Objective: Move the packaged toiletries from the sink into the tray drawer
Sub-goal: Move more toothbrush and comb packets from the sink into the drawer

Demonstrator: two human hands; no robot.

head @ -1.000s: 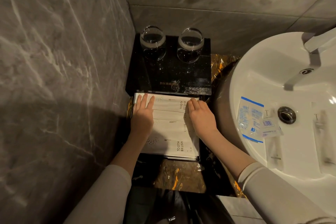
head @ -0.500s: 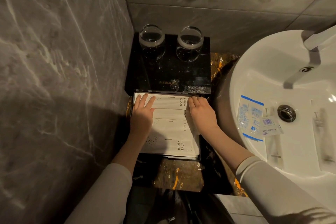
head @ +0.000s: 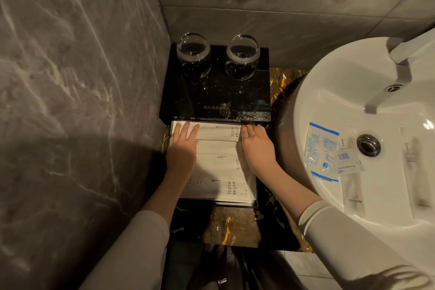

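**Hands flat in the drawer, packets waiting in the sink**

Sink (head: 313,106), white, to the person's right. Black tray (head: 219,92) in the corner, two glasses (head: 242,54) on top. Its drawer (head: 235,205) pulled out toward the person, filled by flat white sleeves (head: 216,167) marked TOOTH BRUSH and COMB, laid side by side.

Left hand (head: 182,150): fingers straight, palm down on the sleeves' left ends, gripping nothing. Right hand (head: 256,148): the same, flat on the right ends, near the drawer's far edge. Looks like pressing or squaring the sleeves.

Sink packets: a blue-edged clear packet (head: 321,150) left of the drain (head: 368,145), a small barcode sachet (head: 346,160) overlapping it, two long clear wrappers (head: 353,190) nearer the front rim. All well apart from both hands; right hand is the nearer one.

Handling, by guess: light, thin, crinkly film, slick on glazed ceramic. Probably best pinched at a sealed edge or slid up the bowl wall to lift a corner. Long wrappers likely bend; take them mid-length.
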